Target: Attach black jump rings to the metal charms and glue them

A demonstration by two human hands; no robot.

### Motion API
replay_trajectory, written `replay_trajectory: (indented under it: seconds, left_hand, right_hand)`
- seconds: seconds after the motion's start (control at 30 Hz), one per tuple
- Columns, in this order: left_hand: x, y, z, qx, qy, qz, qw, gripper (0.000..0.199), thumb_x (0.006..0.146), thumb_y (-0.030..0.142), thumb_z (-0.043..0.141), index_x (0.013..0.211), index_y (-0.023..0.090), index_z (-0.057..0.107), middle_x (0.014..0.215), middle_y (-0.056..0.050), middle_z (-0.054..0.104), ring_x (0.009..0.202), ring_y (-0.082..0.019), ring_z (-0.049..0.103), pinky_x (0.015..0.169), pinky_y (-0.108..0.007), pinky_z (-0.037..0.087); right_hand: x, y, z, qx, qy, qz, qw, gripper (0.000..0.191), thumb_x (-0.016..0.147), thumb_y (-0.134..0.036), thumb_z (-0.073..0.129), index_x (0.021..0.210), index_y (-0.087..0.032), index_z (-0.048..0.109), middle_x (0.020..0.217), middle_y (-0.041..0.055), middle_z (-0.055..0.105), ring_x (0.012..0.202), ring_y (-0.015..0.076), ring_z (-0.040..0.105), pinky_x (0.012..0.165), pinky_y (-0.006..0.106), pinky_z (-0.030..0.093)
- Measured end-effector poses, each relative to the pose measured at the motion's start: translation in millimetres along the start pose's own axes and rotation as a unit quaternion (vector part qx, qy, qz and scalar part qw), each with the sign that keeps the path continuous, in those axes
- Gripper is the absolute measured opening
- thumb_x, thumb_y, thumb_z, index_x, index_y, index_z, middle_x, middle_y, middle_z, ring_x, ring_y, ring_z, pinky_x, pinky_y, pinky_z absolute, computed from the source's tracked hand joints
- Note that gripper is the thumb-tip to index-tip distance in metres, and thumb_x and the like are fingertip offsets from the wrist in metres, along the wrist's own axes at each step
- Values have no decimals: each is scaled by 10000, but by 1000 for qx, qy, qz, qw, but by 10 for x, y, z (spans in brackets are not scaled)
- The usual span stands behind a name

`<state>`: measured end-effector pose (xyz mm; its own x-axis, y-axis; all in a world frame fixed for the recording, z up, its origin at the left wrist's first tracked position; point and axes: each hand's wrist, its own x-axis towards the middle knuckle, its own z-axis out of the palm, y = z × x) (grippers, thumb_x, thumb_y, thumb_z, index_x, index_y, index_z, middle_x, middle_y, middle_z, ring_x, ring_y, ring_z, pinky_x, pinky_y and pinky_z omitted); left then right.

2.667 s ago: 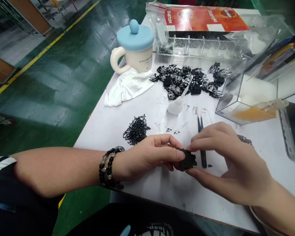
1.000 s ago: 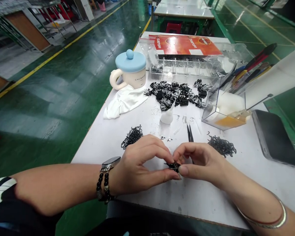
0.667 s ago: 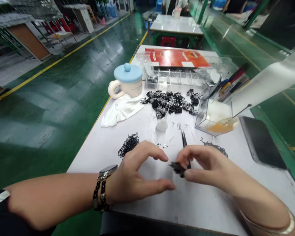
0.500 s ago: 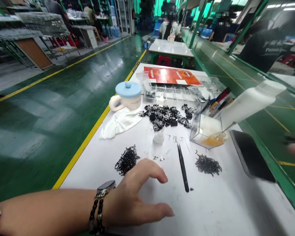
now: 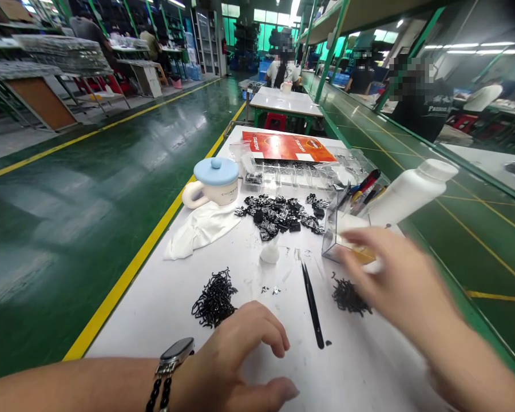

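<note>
With the left hand [image 5: 236, 360] fingers parted, empty, and the right hand [image 5: 401, 277] too blurred to tell, lowering the latter could scatter the thin black hooked pieces [image 5: 347, 296] right of the slim black tweezers [image 5: 312, 309].

Blurred right hand [image 5: 405, 277] partly hides a black pile [image 5: 347, 298] near the right edge of the table [image 5: 148, 312], whose front edge is cut off.

Tweezers [image 5: 312, 309] & hook pile [image 5: 215, 300] are blk, cloth [image 5: 201, 230] wht, mug [image 5: 224, 196] cream (lt-blue lid [image 5: 216, 173]).
</note>
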<state>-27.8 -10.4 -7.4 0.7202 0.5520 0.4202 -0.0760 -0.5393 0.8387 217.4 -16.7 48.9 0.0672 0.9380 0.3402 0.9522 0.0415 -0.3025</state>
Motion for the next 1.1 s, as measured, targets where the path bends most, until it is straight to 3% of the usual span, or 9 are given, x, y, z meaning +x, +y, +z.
replay_trajectory:
  seconds: [0.07,0.17,0.27,0.4,0.5,0.6,0.73,0.9,1.1]
  left_hand:
    - [-7,13,-1,4,-12,-6,1000,252,723,181,679,886,213,489,830,-59,601,764,-170,565,699,-274,483]
    - [-26,14,-2,4,-20,-7,1000,235,737,186,672,888,210,492,824,-57,600,764,-165,563,703,-270,480]
    - [-49,2,-8,-2,-28,0,1000,249,739,220,690,886,213,490,816,-47,605,761,-159,563,706,-265,476]
    - [-56,6,-18,-17,-38,-14,999,240,722,206,697,881,201,517,816,-52,603,774,-168,563,717,-277,476]
    - [-41,2,-4,-83,-14,-127,988,236,735,218,673,918,189,527,860,-60,581,782,-169,558,728,-300,486]
    - [-16,-43,35,-279,31,-261,924,420,753,319,686,1090,208,462,990,-70,562,858,-165,573,792,-325,486]
    - [18,-98,73,-446,59,-294,844,438,765,345,696,1115,197,478,1029,-70,567,921,-166,586,847,-336,457]
    - [35,-79,65,-419,75,-295,856,391,748,210,723,1092,186,539,952,-41,594,875,-129,590,803,-277,467]
    - [25,-102,70,-406,71,-302,860,358,733,192,734,1055,191,580,980,-34,624,910,-116,603,845,-242,474]
  right_hand:
    - [259,-192,359,-101,-97,32,990,149,847,-240,537,937,-131,584,921,129,614,844,241,597,738,379,484]
    - [600,-306,882,-140,-99,82,982,210,859,-225,532,999,-69,545,924,128,592,763,185,593,661,327,494]
    - [718,-237,1087,-148,-88,100,980,222,886,-275,519,1017,-97,537,953,66,573,795,133,573,701,299,501]
    - [509,-177,834,-112,-56,63,990,138,847,-189,497,940,-88,515,898,114,554,760,182,559,663,333,471]
    - [168,-256,542,-45,-24,0,999,196,814,-265,554,948,-162,454,868,70,544,760,174,544,667,308,459]
    - [-199,-362,419,156,26,-137,978,210,780,-212,610,867,-209,419,869,36,551,788,147,548,681,269,467]
    - [-476,-418,509,308,17,-189,932,247,742,-79,618,884,-201,457,912,45,564,815,135,555,681,263,485]
    - [-522,-382,614,377,-8,-133,916,192,752,-74,595,832,-209,486,925,51,587,843,162,576,706,318,496]
    - [-550,-391,619,381,17,-147,912,261,727,-71,616,885,-206,458,861,37,577,794,150,563,667,303,494]
